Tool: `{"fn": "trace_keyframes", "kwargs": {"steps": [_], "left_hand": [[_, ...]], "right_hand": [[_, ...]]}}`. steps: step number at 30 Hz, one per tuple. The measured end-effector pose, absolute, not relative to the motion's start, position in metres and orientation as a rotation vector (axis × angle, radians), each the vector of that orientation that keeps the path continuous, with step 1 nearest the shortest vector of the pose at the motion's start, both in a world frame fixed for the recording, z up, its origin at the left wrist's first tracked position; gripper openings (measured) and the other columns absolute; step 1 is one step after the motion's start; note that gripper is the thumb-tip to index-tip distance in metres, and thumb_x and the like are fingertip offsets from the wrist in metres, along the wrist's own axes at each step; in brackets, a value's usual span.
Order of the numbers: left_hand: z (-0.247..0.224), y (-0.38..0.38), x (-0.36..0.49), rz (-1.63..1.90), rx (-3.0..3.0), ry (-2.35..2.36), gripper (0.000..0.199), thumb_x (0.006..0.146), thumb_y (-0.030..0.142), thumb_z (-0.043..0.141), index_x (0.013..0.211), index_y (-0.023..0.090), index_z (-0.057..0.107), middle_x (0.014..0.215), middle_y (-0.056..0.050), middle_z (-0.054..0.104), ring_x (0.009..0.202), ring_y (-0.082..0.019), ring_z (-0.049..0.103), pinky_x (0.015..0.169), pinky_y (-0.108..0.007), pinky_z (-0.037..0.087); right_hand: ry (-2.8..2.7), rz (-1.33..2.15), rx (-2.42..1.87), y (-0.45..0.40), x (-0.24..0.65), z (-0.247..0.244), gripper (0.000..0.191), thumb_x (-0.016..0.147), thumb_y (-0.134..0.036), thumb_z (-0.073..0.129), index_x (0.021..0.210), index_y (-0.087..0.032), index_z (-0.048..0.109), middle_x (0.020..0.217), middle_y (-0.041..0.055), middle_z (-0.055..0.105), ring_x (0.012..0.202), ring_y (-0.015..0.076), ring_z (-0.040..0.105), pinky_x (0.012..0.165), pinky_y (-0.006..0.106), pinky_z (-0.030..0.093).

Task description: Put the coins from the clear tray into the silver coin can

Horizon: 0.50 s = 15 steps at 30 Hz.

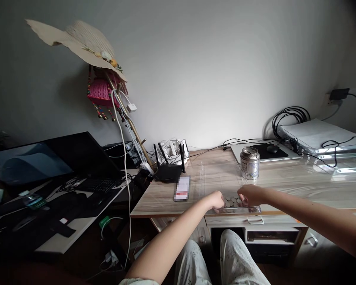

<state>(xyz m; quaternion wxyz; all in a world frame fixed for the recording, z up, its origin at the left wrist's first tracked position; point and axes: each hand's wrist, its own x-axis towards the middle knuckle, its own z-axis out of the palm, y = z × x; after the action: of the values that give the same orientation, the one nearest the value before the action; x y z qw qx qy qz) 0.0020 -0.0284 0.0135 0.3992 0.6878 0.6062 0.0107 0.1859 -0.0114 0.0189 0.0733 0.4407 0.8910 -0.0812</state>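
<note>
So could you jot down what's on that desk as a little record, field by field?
left hand: closed, at the left edge of the coins
right hand: curled over the coins from the right
coins: small pile at the desk's front edge, between both hands
can: upright, behind the hands
router: black, antennas up, left of the can
card: flat, in front of the router
desk: wood-look top

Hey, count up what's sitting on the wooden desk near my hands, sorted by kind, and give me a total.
Metal can: 1
Black router: 1
Computer mouse: 1
Pile of coins, between the left hand and right hand: 1 (single coins too small to count)
Card or packet, blurred: 1
Total: 5
</note>
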Motion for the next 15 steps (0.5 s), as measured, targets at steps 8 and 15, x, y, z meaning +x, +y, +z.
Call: {"fn": "trace_keyframes", "kwargs": {"steps": [8, 15], "left_hand": [[0.004, -0.021, 0.033, 0.167, 1.484, 1.352, 0.028, 0.067, 0.002, 0.04, 0.081, 0.012, 0.062, 0.07, -0.003, 0.06, 0.059, -0.009, 0.054, 0.056, -0.023, 0.049], [-0.01, -0.017, 0.036, 0.258, 2.018, 1.493, 0.029, 0.065, 0.016, 0.055, 0.093, 0.014, 0.062, 0.097, -0.008, 0.06, 0.084, -0.016, 0.056, 0.072, -0.025, 0.045]], "right_hand": [[2.691, -0.296, 1.15, -0.004, 0.185, 0.021, 0.03, 0.052, -0.021, 0.058, 0.081, -0.022, 0.063, 0.087, 0.005, 0.06, 0.088, 0.0243, 0.054, 0.082, 0.044, 0.034], [2.629, -0.328, 1.078, -0.005, 0.186, 0.027, 0.021, 0.055, -0.015, 0.052, 0.069, -0.022, 0.066, 0.073, 0.0034, 0.064, 0.079, 0.0233, 0.057, 0.083, 0.052, 0.031]]}}
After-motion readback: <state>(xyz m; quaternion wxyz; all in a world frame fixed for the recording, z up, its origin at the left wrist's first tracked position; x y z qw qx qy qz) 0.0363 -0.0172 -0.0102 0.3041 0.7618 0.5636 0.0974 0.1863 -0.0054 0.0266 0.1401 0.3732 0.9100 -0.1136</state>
